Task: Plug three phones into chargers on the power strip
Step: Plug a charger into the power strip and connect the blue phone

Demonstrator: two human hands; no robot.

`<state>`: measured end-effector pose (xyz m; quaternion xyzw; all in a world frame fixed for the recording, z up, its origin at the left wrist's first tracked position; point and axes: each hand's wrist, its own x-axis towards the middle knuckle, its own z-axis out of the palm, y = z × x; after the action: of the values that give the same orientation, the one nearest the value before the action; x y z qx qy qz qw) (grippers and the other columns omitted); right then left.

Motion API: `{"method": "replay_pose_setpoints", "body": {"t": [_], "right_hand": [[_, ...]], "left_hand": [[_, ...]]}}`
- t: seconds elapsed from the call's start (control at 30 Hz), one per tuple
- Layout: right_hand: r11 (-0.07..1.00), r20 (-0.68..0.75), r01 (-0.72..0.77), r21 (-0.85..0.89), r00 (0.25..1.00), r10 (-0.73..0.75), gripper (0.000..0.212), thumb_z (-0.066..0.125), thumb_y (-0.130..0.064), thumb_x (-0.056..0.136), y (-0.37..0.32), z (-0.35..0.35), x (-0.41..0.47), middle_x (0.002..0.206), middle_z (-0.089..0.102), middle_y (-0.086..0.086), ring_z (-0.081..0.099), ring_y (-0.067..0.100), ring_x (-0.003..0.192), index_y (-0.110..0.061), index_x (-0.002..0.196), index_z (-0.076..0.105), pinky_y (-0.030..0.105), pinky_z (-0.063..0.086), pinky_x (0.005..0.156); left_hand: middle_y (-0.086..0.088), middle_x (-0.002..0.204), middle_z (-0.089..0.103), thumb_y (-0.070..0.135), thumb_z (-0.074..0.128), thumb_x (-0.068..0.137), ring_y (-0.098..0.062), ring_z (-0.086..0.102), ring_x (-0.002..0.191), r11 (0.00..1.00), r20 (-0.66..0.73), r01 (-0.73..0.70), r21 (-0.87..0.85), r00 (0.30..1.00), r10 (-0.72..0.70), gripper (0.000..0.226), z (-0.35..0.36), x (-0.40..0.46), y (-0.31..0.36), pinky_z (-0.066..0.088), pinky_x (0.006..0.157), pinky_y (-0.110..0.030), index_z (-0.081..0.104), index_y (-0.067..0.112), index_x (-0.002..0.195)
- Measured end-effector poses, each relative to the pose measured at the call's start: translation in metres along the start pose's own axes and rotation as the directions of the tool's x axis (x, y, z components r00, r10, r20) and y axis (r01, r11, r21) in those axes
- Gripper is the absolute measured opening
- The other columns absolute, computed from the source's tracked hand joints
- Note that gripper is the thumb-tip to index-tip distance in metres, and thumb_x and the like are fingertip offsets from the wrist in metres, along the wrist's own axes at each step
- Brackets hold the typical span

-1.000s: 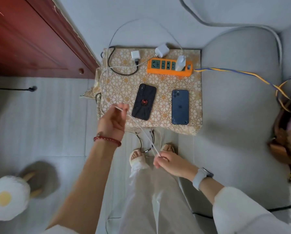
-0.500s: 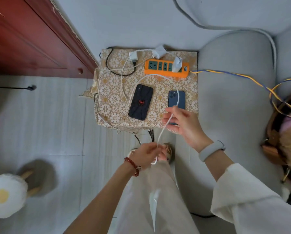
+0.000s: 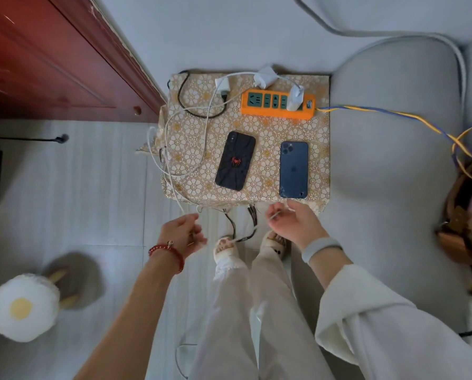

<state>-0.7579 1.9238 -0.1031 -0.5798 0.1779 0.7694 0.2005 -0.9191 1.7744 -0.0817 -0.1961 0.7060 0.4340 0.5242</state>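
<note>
An orange power strip (image 3: 277,106) lies at the back of a small table with a floral cloth (image 3: 267,130). One white charger (image 3: 295,98) is plugged into its right end. Two loose white chargers (image 3: 222,85) (image 3: 265,76) lie behind and to the left of it. A black phone with a red spider (image 3: 235,160) and a blue phone (image 3: 294,170) lie face down, apart. White cables (image 3: 171,149) loop over the table's left side. My left hand (image 3: 184,233) pinches one cable below the front left corner. My right hand (image 3: 292,222), below the blue phone, pinches a thin white cable end.
A red wooden door (image 3: 51,64) stands at the left, a grey sofa (image 3: 394,160) at the right. A blue-yellow wire (image 3: 380,116) runs right from the strip. Black cables (image 3: 243,229) hang by my slippered feet. An egg-shaped plush stool (image 3: 23,307) sits bottom left.
My right hand has drawn back from above the blue phone to the table's front edge. My left hand has shifted left. The white cable loop that arced over the phones now lies at the table's left.
</note>
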Motion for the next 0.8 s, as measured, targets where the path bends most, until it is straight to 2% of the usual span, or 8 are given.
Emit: {"method": "replay_pose_setpoints", "body": {"t": [0.1,0.17,0.3,0.43,0.5,0.6,0.67,0.8], "right_hand": [[0.975,-0.044,0.165,-0.147,0.984,-0.174,0.032,0.03,-0.001,0.093,-0.022,-0.004,-0.003,0.035,0.041,-0.001,0.038,0.01,0.034,-0.01,0.065,0.042,0.02,0.035,0.05],[0.909,-0.026,0.26,-0.327,0.959,-0.284,0.027,0.033,-0.01,0.097,-0.031,-0.008,-0.007,0.047,0.042,-0.002,0.037,0.011,0.045,-0.012,0.076,0.048,0.021,0.035,0.053],[0.416,0.2,0.336,-0.845,0.92,-0.337,0.022,0.041,-0.012,0.096,-0.013,-0.014,-0.018,0.069,0.059,0.005,0.058,0.017,0.065,-0.004,0.099,0.061,0.025,0.053,0.066],[-0.045,0.401,0.398,-0.916,0.913,-0.081,0.02,0.051,-0.02,0.092,0.02,-0.013,-0.031,0.072,0.066,0.005,0.061,0.008,0.069,-0.015,0.084,0.069,0.016,0.052,0.071],[-0.273,0.438,0.428,-0.862,0.899,0.027,0.024,0.052,-0.024,0.092,0.03,-0.015,-0.036,0.071,0.067,0.002,0.057,-0.005,0.054,-0.011,0.086,0.071,0.007,0.044,0.059],[-0.471,0.442,0.439,-0.765,0.89,0.111,0.029,0.05,-0.023,0.091,0.035,-0.026,-0.038,0.078,0.073,0.003,0.062,-0.001,0.055,-0.006,0.093,0.073,0.005,0.039,0.053],[-0.353,0.406,0.405,-0.844,0.911,0.074,0.027,0.05,-0.02,0.09,0.028,-0.034,-0.034,0.076,0.071,-0.005,0.062,-0.002,0.059,-0.006,0.098,0.071,0.009,0.042,0.057],[0.433,0.207,0.185,-0.882,0.978,0.004,0.029,0.039,-0.019,0.097,0.001,-0.034,-0.019,0.107,0.068,0.01,0.064,0.018,0.101,-0.004,0.115,0.056,0.033,0.049,0.093]], "left_hand": [[-0.012,0.067,0.054,0.013,0.044,0.094,-0.01,0.049,0.032,0.896,-0.244,-0.065,0.439,0.951,0.188,0.019,-0.031,0.014,-0.006,0.053,0.055,-0.031,0.061,0.006,0.089],[-0.02,0.09,0.06,0.013,0.043,0.093,-0.023,0.064,0.064,0.75,-0.255,-0.012,0.661,0.937,0.24,0.024,-0.042,0.02,-0.004,0.051,0.081,-0.043,0.057,-0.001,0.107],[-0.02,0.145,0.025,0.024,0.048,0.089,-0.038,0.034,0.127,0.44,-0.178,0.002,0.898,0.916,0.361,0.056,-0.022,0.017,-0.005,0.033,0.103,-0.048,0.029,0.001,0.136],[-0.009,0.108,0.062,0.03,0.043,0.094,-0.025,0.058,0.101,0.689,0.138,-0.274,0.671,0.959,0.248,0.029,0.03,0.009,-0.002,0.044,0.087,-0.032,0.059,0.009,0.107],[-0.003,0.093,0.069,0.035,0.039,0.096,-0.02,0.064,0.087,0.903,0.278,-0.117,0.414,0.961,-0.003,0.035,0.054,0.004,0.003,0.046,0.081,-0.03,0.058,0.006,0.104],[0.002,0.056,0.07,0.021,0.046,0.094,-0.009,0.064,0.052,0.985,0.287,-0.024,0.17,0.958,-0.026,0.029,0.071,0.005,0.006,0.051,0.063,-0.024,0.059,-0.004,0.103],[0.004,0.043,0.062,0.011,0.051,0.092,-0.005,0.053,0.038,0.972,0.27,-0.102,0.21,0.962,0.042,0.026,0.071,0.005,0.006,0.046,0.057,-0.023,0.059,-0.008,0.107],[0.007,0.049,0.065,0.003,0.05,0.09,-0.002,0.057,0.043,0.89,0.431,-0.251,0.381,0.9,0.069,0.019,0.055,-0.008,0.002,0.05,0.051,-0.014,0.064,0.001,0.102]]}}
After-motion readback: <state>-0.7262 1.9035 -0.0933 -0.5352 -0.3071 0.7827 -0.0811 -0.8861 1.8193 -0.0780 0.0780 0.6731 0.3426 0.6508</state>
